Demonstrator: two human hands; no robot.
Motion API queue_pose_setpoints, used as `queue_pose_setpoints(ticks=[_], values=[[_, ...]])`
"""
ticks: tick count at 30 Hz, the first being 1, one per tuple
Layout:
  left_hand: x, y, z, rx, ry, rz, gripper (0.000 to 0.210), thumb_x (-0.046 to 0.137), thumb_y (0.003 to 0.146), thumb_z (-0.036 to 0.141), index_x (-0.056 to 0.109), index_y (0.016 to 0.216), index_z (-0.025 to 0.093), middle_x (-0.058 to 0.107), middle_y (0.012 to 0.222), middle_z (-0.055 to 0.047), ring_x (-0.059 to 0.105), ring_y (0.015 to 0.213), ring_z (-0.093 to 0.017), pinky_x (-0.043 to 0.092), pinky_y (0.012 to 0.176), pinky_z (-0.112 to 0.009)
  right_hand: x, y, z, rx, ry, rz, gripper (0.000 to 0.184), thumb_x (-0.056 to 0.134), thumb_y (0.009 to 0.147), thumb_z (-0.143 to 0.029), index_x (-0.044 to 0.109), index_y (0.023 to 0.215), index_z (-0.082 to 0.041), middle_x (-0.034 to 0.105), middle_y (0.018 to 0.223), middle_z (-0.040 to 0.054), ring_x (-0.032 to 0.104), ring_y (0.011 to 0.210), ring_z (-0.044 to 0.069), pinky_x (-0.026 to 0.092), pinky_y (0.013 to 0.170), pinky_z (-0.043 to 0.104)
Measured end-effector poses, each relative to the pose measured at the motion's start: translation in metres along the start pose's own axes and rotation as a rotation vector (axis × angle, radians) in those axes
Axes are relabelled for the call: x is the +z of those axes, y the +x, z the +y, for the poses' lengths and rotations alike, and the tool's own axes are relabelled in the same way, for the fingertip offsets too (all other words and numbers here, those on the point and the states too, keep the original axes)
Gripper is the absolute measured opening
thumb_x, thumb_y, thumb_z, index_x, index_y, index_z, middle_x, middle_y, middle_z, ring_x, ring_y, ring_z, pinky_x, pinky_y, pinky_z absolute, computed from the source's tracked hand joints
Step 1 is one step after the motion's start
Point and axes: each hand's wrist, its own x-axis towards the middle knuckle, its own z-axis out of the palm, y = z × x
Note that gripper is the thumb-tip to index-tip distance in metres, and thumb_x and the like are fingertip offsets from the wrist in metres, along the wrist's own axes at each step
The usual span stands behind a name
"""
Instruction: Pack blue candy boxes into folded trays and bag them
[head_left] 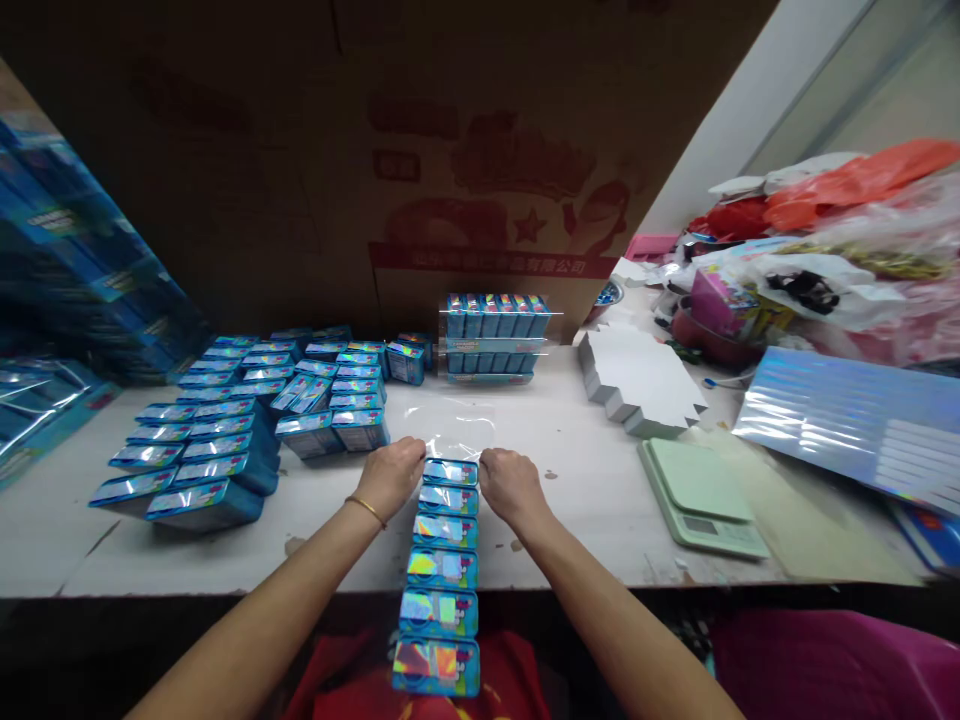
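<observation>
6 blue boxes in a row between 2 hands

The 6 blue boxes point(442, 568) form 1 straight row running toward the wearer; as seen from above, the nearest 2 extend past the near edge of the worktop point(570, 540), in front of a red garment point(506, 675). The left hand point(394, 470) and right hand point(516, 483) flank the far end, 1 on each side, fingers curled closed and pinching clear plastic point(450, 425), which spreads beyond the row. Whether this plastic also encloses the boxes cannot be told. 1 bracelet point(366, 511) circles the left wrist.

Left: a group of loose boxes point(217, 442), overlapping too much for an exact count. White surface shows between the group and the left forearm, and more widely between the right hand and 1 pale green scale point(701, 495).

Containers: 1 upright clear pack point(491, 376) stands beyond the plastic, with blue boxes in 2 tiers, 6 visible in the upper; 1 metal bowl point(616, 293) holds small blue pieces. Behind stands 1 large carton point(300, 200).

Right: 1 white card stack point(637, 375) with notched edges, 1 silvery sheet point(840, 415), and heaped plastic bags point(847, 240), not countable.
</observation>
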Motion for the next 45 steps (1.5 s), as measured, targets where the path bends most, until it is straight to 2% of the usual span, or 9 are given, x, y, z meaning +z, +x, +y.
queue_pose_setpoints(ticks=[5, 11, 18, 20, 23, 27, 32, 39, 45], values=[[0.001, 0.006, -0.007, 0.003, -0.153, -0.029, 0.012, 0.048, 0.072, 0.017, 0.058, 0.068, 0.019, 0.061, 0.069, -0.002, 0.055, 0.065, -0.014, 0.037, 0.059, -0.022, 0.006, -0.011, -0.005, -0.035, -0.062, 0.174, 0.019, 0.042, 0.08, -0.015, 0.057, 0.068, -0.018, 0.059, 0.068, 0.0025, 0.053, 0.058, 0.013, 0.023, 0.048, 0.025], [0.011, -0.009, -0.007, 0.108, -0.165, 0.184, 0.018, 0.04, 0.08, 0.018, 0.055, 0.07, 0.018, 0.057, 0.073, -0.003, 0.054, 0.07, -0.014, 0.04, 0.064, -0.024, 0.017, -0.023, -0.004, -0.2, -0.142, 0.462, 0.022, 0.04, 0.079, -0.008, 0.052, 0.063, -0.018, 0.051, 0.061, 0.0027, 0.045, 0.058, 0.014, 0.026, 0.055, 0.028], [0.03, -0.05, -0.007, 0.199, -0.285, 0.36, 0.013, 0.044, 0.081, 0.02, 0.055, 0.073, 0.02, 0.059, 0.075, -0.005, 0.056, 0.076, -0.015, 0.044, 0.069, -0.026, 0.029, -0.055, 0.011, -0.459, -0.093, 0.523, 0.018, 0.043, 0.083, -0.012, 0.054, 0.096, -0.015, 0.058, 0.077, 0.0061, 0.048, 0.067, 0.016, 0.032, 0.064, 0.03], [0.04, -0.057, -0.008, 0.185, -0.261, 0.38, 0.012, 0.042, 0.082, 0.02, 0.054, 0.077, 0.019, 0.06, 0.077, -0.005, 0.056, 0.076, -0.015, 0.044, 0.07, -0.026, 0.036, -0.061, 0.01, -0.451, -0.051, 0.537, 0.017, 0.043, 0.082, -0.012, 0.054, 0.094, -0.015, 0.059, 0.077, 0.0063, 0.049, 0.068, 0.016, 0.033, 0.065, 0.031], [0.054, -0.059, -0.011, 0.083, -0.232, 0.375, 0.013, 0.039, 0.084, 0.023, 0.051, 0.079, 0.018, 0.059, 0.073, -0.004, 0.056, 0.07, -0.013, 0.043, 0.066, -0.024, 0.047, -0.062, 0.003, -0.27, 0.057, 0.55, 0.015, 0.04, 0.083, -0.014, 0.054, 0.088, -0.015, 0.059, 0.078, 0.0066, 0.05, 0.071, 0.017, 0.034, 0.066, 0.03], [0.058, -0.057, -0.012, -0.092, -0.117, 0.283, 0.019, 0.037, 0.085, 0.031, 0.049, 0.079, 0.018, 0.057, 0.068, -0.001, 0.055, 0.061, -0.012, 0.039, 0.058, -0.022, 0.059, -0.058, -0.007, 0.007, 0.194, 0.446, 0.016, 0.038, 0.083, -0.02, 0.053, 0.087, -0.016, 0.058, 0.077, 0.0056, 0.052, 0.071, 0.016, 0.034, 0.064, 0.027], [0.052, -0.048, -0.011, -0.081, 0.184, -0.052, 0.033, 0.026, 0.088, 0.028, 0.053, 0.074, 0.016, 0.06, 0.072, -0.006, 0.058, 0.067, -0.016, 0.035, 0.054, -0.024, 0.069, -0.053, -0.009, 0.182, 0.18, 0.298, 0.018, 0.039, 0.082, -0.018, 0.05, 0.068, -0.019, 0.056, 0.066, 0.0008, 0.05, 0.061, 0.013, 0.027, 0.055, 0.024], [0.039, -0.067, -0.015, 0.121, 0.225, -0.199, 0.025, 0.035, 0.084, 0.024, 0.056, 0.074, 0.016, 0.061, 0.071, -0.006, 0.058, 0.066, -0.018, 0.036, 0.056, -0.025, 0.062, -0.077, 0.0, -0.068, 0.054, 0.291, 0.019, 0.04, 0.079, -0.014, 0.049, 0.063, -0.018, 0.052, 0.062, 0.0017, 0.045, 0.061, 0.014, 0.025, 0.06, 0.026], [0.045, -0.071, -0.009, -0.002, 0.237, -0.237, 0.03, 0.029, 0.087, 0.027, 0.055, 0.079, 0.016, 0.062, 0.077, -0.007, 0.06, 0.069, -0.02, 0.037, 0.055, -0.026, 0.071, -0.082, -0.002, -0.008, 0.053, 0.306, 0.019, 0.044, 0.08, -0.015, 0.05, 0.062, -0.018, 0.052, 0.062, 0.0006, 0.044, 0.061, 0.014, 0.024, 0.059, 0.026]])
